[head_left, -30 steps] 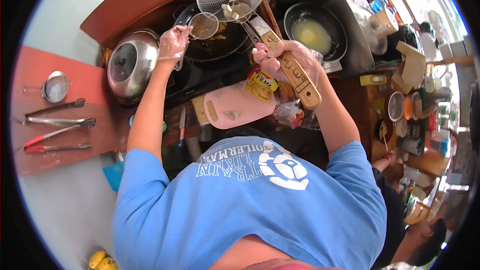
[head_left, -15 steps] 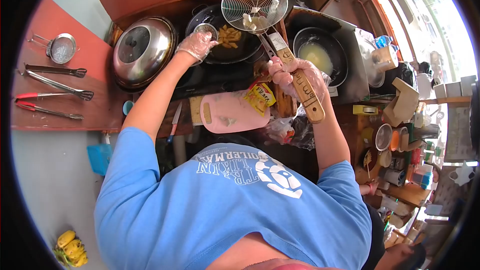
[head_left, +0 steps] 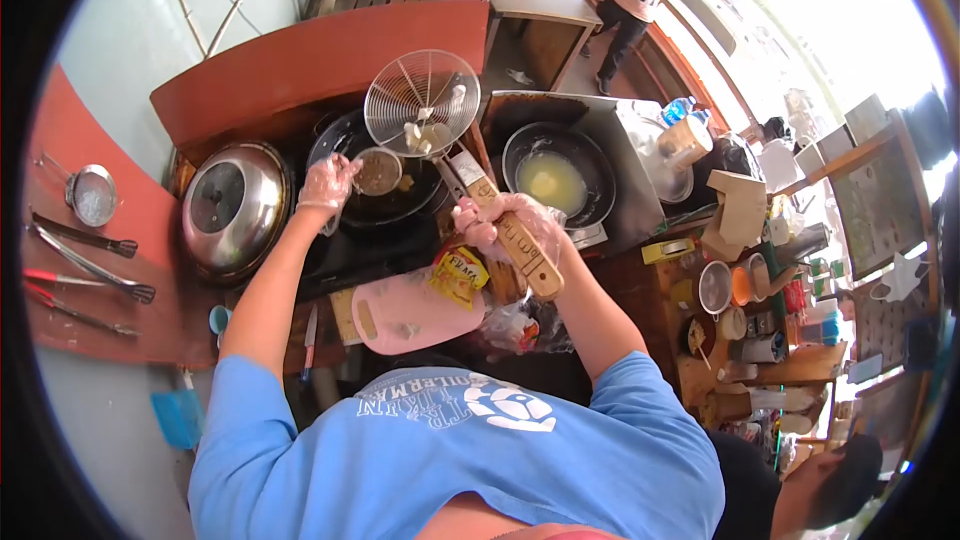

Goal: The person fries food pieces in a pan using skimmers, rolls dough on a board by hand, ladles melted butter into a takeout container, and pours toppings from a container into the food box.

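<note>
My left hand (head_left: 328, 185), in a clear plastic glove, is closed at the handle of a small round strainer (head_left: 379, 171) over the dark wok (head_left: 410, 202). My right hand (head_left: 507, 227), gloved too, grips the wooden handle (head_left: 538, 268) of a large wire skimmer (head_left: 422, 100). Several pale pieces (head_left: 420, 132) lie in the skimmer, which hangs over the back of the wok. Part of the wok's contents is hidden beneath the strainer.
A second pan (head_left: 558, 180) with yellowish liquid stands right. A domed lid (head_left: 234, 208) is left. Nearer me lie a pink cutting board (head_left: 415, 312), yellow packet (head_left: 459, 276) and knife (head_left: 310, 336). Tongs (head_left: 95, 270) lie far left. A person (head_left: 632, 0) stands beyond; another sits low right.
The camera view has shifted. Half a second ago my left hand had the strainer low beside brown pieces in the wok; now the strainer is nearer the skimmer and covers most of them.
</note>
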`<act>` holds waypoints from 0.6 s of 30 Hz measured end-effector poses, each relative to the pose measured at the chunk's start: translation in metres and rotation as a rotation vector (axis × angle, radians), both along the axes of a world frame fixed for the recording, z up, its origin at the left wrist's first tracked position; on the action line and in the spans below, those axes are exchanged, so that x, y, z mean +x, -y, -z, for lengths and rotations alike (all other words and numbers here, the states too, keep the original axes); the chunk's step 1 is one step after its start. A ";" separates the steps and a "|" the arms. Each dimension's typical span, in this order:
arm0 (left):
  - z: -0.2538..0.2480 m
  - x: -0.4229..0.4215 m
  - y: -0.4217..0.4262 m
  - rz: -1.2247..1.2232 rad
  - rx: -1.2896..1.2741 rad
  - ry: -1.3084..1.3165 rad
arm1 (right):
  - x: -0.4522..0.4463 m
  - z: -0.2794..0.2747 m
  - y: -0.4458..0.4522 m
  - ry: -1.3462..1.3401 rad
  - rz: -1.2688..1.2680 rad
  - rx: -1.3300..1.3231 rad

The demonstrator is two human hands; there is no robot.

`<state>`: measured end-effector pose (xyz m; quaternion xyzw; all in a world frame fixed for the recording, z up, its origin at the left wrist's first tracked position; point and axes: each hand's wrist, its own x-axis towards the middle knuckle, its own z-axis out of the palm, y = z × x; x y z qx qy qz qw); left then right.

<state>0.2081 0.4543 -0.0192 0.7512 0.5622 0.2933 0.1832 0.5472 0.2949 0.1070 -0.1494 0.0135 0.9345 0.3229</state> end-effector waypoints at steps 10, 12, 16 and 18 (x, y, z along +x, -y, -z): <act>0.012 -0.011 -0.032 0.188 0.211 -0.402 | -0.008 -0.009 -0.001 0.068 0.103 -0.100; 0.022 -0.007 -0.042 0.162 0.190 -0.433 | -0.008 -0.009 -0.002 0.072 0.099 -0.090; 0.014 0.010 -0.040 0.116 0.052 -0.432 | -0.008 -0.007 -0.005 0.058 0.080 -0.062; 0.013 0.016 -0.039 0.085 0.034 -0.353 | -0.009 -0.008 -0.004 0.051 0.089 -0.081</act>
